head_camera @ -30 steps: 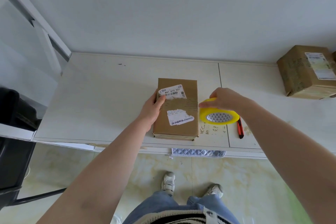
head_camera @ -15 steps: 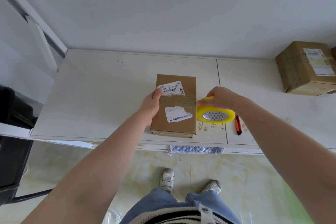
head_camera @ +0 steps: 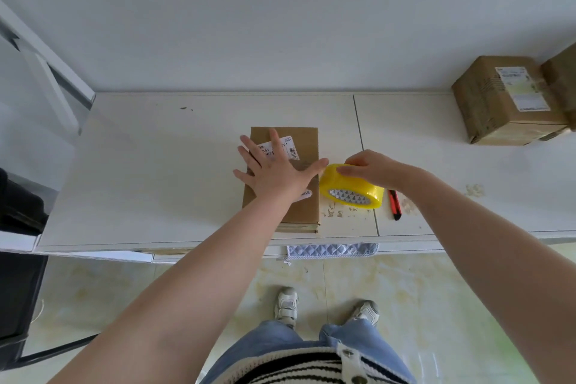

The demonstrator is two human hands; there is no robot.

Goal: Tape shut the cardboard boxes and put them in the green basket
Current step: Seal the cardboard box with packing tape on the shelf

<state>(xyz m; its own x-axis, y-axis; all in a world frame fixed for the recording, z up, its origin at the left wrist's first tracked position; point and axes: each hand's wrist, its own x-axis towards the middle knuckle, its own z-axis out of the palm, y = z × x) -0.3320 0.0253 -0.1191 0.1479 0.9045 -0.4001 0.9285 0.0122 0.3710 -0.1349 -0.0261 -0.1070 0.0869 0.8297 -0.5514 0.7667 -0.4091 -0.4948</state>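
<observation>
A flat brown cardboard box (head_camera: 304, 209) with white labels lies near the front edge of the white table (head_camera: 156, 165). My left hand (head_camera: 274, 170) rests flat on top of the box, fingers spread, thumb reaching toward its right edge. Just right of the box, my right hand (head_camera: 371, 167) grips a yellow tape roll (head_camera: 352, 190), which touches the box's right side. A strip of tape crosses the box under my left palm. The green basket is not in view.
A red and black utility knife (head_camera: 395, 204) lies right of the tape roll. Two more cardboard boxes (head_camera: 505, 100) stand at the table's far right against the wall. A quilted cloth (head_camera: 332, 249) hangs under the table edge. Dark furniture (head_camera: 18, 259) stands at the left.
My left hand moved from the box's left edge onto its top and spread flat. The tape roll stayed at the box's right side in my right hand.
</observation>
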